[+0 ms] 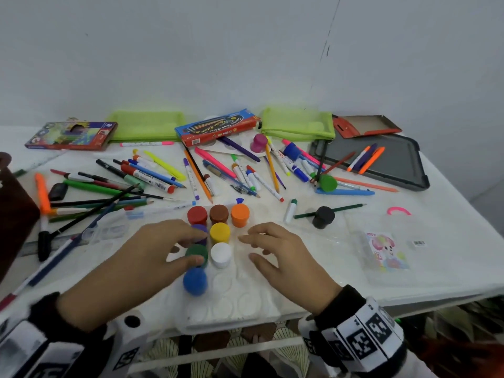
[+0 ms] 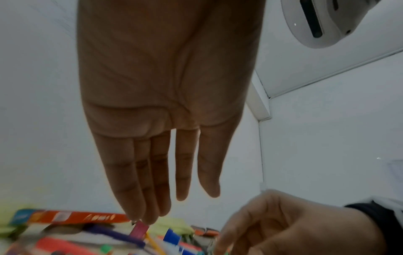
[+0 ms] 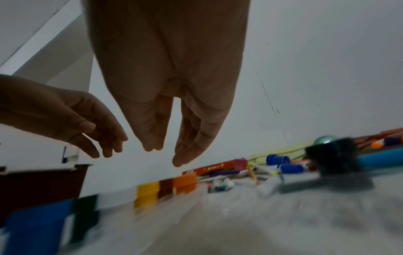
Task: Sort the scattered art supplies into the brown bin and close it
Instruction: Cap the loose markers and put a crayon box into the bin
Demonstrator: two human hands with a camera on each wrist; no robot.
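Note:
A white paint tray [image 1: 245, 296] lies at the table's front edge with several paint pots standing in it: red [image 1: 197, 214], brown [image 1: 219, 213], orange [image 1: 240, 214], yellow [image 1: 220, 232], white [image 1: 221, 254] and blue [image 1: 195, 281]. My left hand [image 1: 197, 248] hovers over the purple and green pots [image 1: 195, 252] with straight fingers [image 2: 185, 172] and holds nothing. Just right of the yellow and white pots, my right hand [image 1: 246, 248] hangs relaxed and empty above the tray. The brown bin [image 1: 16, 214] shows only partly at the far left.
Many pens, markers and pencils [image 1: 152, 175] lie scattered across the white table. Loose pots stand apart: black [image 1: 323, 216], green [image 1: 327, 182], magenta [image 1: 258, 142]. Green mesh pouches [image 1: 297, 124], two boxes [image 1: 215, 126] and a grey lid [image 1: 395, 165] line the back. A sticker packet [image 1: 384, 249] lies right.

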